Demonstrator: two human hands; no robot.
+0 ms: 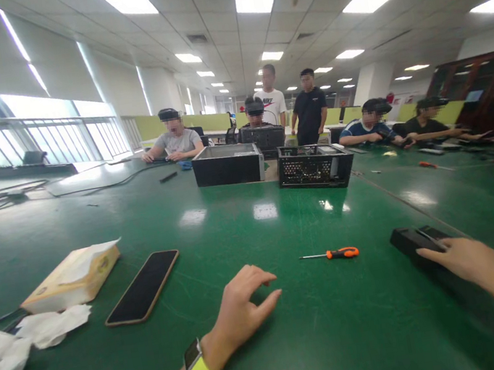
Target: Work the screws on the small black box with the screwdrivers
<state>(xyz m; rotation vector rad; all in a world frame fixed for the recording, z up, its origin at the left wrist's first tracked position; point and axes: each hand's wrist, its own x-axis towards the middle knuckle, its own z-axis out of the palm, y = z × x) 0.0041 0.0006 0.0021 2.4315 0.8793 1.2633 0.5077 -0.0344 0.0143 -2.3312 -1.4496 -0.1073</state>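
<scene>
My left hand [242,304], with a yellow-strapped watch [201,367] on its wrist, rests over the green table, thumb and fingers apart and holding nothing. To its right lies an orange-and-black screwdriver [342,253], its shaft pointing left. Over at the right, my right hand [467,259] grips a black box-shaped part [409,244]. Its thumb lies along the top and the other fingers are mostly hidden. A thin grey piece [430,238] shows on top of the box near the thumb; I cannot tell whether it is attached.
A phone [144,287] lies left of my left hand, beside a tissue box [74,278] and crumpled tissues [51,328]. Two opened computer cases [228,169] [314,168] stand farther back. Another screwdriver [429,165] lies at the far right. Several people sit or stand beyond.
</scene>
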